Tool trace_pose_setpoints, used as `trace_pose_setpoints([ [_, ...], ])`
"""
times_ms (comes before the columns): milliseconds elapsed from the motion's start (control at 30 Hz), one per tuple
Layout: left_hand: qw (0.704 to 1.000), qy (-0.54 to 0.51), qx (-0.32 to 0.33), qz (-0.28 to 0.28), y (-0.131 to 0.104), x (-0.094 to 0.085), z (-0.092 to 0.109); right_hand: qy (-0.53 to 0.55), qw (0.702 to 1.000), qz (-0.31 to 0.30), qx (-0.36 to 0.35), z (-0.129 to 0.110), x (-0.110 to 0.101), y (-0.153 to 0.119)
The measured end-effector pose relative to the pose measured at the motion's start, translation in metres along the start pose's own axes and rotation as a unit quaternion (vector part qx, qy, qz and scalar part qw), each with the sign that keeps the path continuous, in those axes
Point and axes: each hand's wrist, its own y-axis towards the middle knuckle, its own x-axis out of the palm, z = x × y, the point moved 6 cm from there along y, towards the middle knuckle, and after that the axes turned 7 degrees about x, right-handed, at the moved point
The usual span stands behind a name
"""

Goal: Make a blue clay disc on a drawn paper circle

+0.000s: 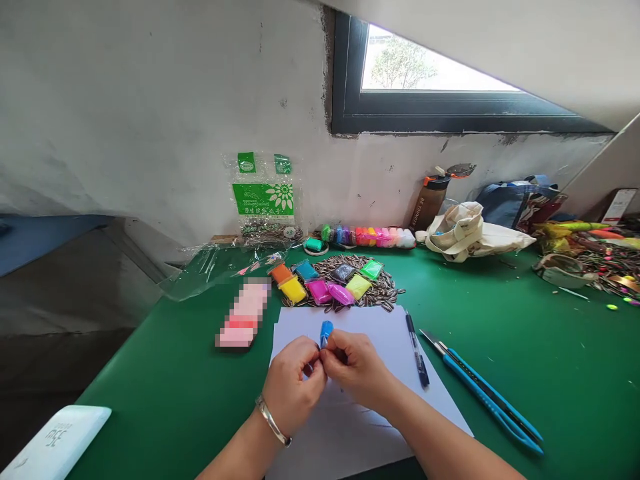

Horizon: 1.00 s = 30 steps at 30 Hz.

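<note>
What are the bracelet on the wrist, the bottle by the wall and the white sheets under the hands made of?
The bracelet looks like polished, silver-coloured metal, judging by its bright highlights. The bottle seems to be smoky brown plastic, slightly see-through, though tinted glass can't be ruled out. The white sheets look like plain matte paper: thin, flat, straight-edged and without shine.
</note>
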Motion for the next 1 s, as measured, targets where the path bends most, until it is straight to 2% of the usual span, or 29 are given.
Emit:
trace_pose_setpoints([
  [100,0.998,-0.018,-0.014,0.061,0.001,-0.012,-0.002,0.013,1.000,0.005,-0.004,-0.007,-0.004,-0.002],
  [167,0.995,-0.044,-0.032,0.084,0.000,-0.016,-0.004,0.023,1.000,0.002,-0.004,-0.011,-0.007,-0.003],
  [267,0.997,-0.007,-0.008,0.078,0.000,-0.015,-0.001,0.029,1.000,0.002,-0.004,-0.012,-0.010,-0.003],
  [400,0.996,0.076,0.022,0.039,0.000,-0.006,0.001,0.020,1.000,-0.007,-0.001,-0.005,-0.008,0.000],
  [500,0.984,0.165,0.055,0.049,0.001,-0.004,0.005,-0.037,0.998,0.045,0.029,0.005,-0.011,0.002],
  [600,0.964,0.234,0.097,0.079,0.002,-0.003,0.012,-0.149,0.982,0.101,0.058,0.008,-0.015,0.003],
  [700,0.953,0.266,0.117,0.088,0.003,0.000,0.019,-0.210,0.972,0.086,0.054,0.004,-0.014,0.003],
  [767,0.953,0.263,0.121,0.084,0.004,-0.001,0.023,-0.180,0.982,0.037,0.039,0.003,-0.010,0.004],
  [833,0.964,0.226,0.125,0.065,0.006,-0.005,0.025,-0.101,0.994,-0.029,0.024,0.004,-0.006,0.004],
  [900,0.978,0.162,0.115,0.057,0.010,-0.014,0.022,-0.002,0.998,-0.059,0.032,0.008,-0.006,0.005],
  [967,0.983,0.107,0.071,0.129,0.012,-0.032,0.012,0.095,0.992,-0.053,0.064,0.015,-0.009,0.006],
  [1000,0.988,0.068,0.021,0.140,0.013,-0.037,0.002,0.141,0.985,-0.049,0.083,0.018,-0.010,0.006],
])
